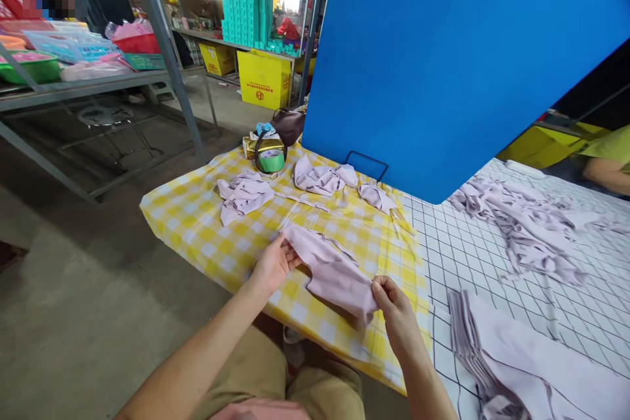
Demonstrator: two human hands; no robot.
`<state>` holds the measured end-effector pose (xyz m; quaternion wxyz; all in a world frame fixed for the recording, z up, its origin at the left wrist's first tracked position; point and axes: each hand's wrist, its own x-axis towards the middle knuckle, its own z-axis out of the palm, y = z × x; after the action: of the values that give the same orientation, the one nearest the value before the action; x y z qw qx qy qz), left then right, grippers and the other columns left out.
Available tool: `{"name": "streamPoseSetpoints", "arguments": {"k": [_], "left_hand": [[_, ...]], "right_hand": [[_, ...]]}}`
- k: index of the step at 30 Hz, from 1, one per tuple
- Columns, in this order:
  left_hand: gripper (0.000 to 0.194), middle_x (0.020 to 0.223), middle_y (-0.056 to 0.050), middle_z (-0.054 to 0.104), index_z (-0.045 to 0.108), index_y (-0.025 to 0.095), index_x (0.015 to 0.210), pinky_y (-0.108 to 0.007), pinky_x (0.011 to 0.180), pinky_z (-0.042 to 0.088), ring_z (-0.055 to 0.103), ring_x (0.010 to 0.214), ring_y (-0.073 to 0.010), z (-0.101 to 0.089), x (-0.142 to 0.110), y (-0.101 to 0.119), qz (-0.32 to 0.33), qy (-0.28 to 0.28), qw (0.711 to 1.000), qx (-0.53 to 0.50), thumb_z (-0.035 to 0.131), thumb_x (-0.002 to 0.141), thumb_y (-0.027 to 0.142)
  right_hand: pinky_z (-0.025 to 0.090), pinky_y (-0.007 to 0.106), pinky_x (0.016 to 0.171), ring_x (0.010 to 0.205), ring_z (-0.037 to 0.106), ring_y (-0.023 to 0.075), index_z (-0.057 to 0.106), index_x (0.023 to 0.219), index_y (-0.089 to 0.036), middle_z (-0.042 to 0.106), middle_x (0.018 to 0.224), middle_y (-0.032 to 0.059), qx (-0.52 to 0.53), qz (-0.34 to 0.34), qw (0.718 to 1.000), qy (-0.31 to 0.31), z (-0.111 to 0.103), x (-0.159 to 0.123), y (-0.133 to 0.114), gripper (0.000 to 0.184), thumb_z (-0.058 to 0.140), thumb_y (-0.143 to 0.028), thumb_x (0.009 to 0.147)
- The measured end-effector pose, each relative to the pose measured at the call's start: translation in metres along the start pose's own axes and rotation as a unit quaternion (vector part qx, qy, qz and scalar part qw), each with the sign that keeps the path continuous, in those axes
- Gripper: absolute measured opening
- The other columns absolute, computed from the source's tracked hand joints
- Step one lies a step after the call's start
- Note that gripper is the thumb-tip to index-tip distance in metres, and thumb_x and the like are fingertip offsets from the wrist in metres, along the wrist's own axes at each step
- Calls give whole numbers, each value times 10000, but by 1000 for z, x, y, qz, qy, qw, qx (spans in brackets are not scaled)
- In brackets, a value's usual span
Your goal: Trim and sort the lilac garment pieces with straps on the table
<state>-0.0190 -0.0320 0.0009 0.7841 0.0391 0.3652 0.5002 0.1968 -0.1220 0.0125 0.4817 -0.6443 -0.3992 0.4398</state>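
Note:
A pale lilac cut piece of fabric (335, 272) is stretched between my two hands, just above the yellow checked tablecloth (211, 210). My left hand (276, 261) grips its upper left end, thumb and fingers closed on the cloth. At the lower right end, my right hand (394, 302) pinches the edge between thumb and fingers. Beyond the fabric lie crumpled lilac pieces: one on the left (245, 195), a larger one in the middle (319, 177) and a small one (377, 197) to the right. A thin lilac strip (305, 201) runs between them.
A big blue board (433, 65) stands at the table's back. Green tape (272, 161) sits at the far corner. To the right, a neat stack of lilac fabric (536, 348) and a loose heap (526, 223) lie on white grid cloth. Another person's arm (608, 170) shows at far right.

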Motion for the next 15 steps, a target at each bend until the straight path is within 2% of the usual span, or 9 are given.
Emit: {"name": "streamPoseSetpoints", "arguments": {"k": [3, 8, 11, 15], "left_hand": [[179, 812, -63, 647, 579, 144, 908, -256, 663, 507, 629, 702, -138, 3, -4, -10, -20, -7, 1000, 7, 454, 898, 273], [62, 749, -75, 662, 593, 113, 777, -252, 674, 475, 622, 672, -140, 0, -11, -34, -51, -8, 994, 96, 580, 813, 162], [83, 723, -79, 667, 612, 97, 768, -251, 628, 460, 617, 627, -147, 1, -14, -45, -95, -50, 985, 133, 658, 747, 163], [126, 751, -84, 678, 640, 80, 814, -254, 645, 468, 623, 664, -155, 9, -16, -52, -169, -119, 971, 121, 682, 707, 132]], "right_hand": [[311, 194, 427, 477, 370, 85, 474, 678, -196, 412, 552, -56, 35, 19, 999, -13, 2, -2, 0, 369, 617, -535, 698], [289, 196, 355, 395, 343, 78, 436, 716, -223, 398, 525, -82, 117, 84, 988, -48, 6, -3, -2, 347, 623, -515, 701], [277, 191, 364, 404, 340, 71, 439, 720, -220, 421, 543, -78, 162, 90, 982, -43, 10, -3, -5, 350, 663, -484, 670], [311, 188, 415, 457, 374, 76, 444, 706, -207, 425, 558, -68, 197, 78, 976, -47, 14, -5, -7, 364, 685, -475, 654]]}}
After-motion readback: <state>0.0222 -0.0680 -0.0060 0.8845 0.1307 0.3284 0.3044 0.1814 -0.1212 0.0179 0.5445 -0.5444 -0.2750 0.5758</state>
